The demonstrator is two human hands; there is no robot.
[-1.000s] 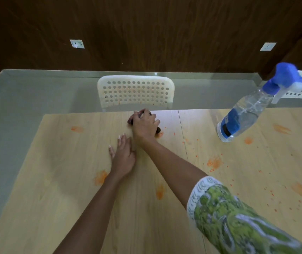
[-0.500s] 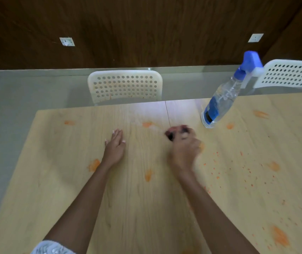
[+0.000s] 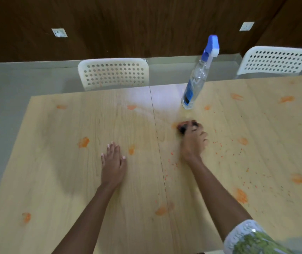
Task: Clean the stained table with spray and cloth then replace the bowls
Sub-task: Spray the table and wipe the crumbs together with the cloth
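On the worktop [image 3: 55, 171] we find the left hand [image 3: 112, 162] lying flat with fingers straight, holding nothing, while the right hand [image 3: 192, 142] has its grip curled round a dark cloth [image 3: 183, 128] pressed onto an orange stain [image 3: 174, 125] near the centre seam. We judge the wiping step is in hand, with many stains left and no bowls in view; next the cloth must cover the splatter to the right. The spray bottle [image 3: 195, 83] stands upright beyond the cloth, and we cannot read its blue label.

Dim room; glare on the table [image 3: 164, 92] far edge; right hand [image 3: 192, 140] motion-blurred; wide-angle edges bend.
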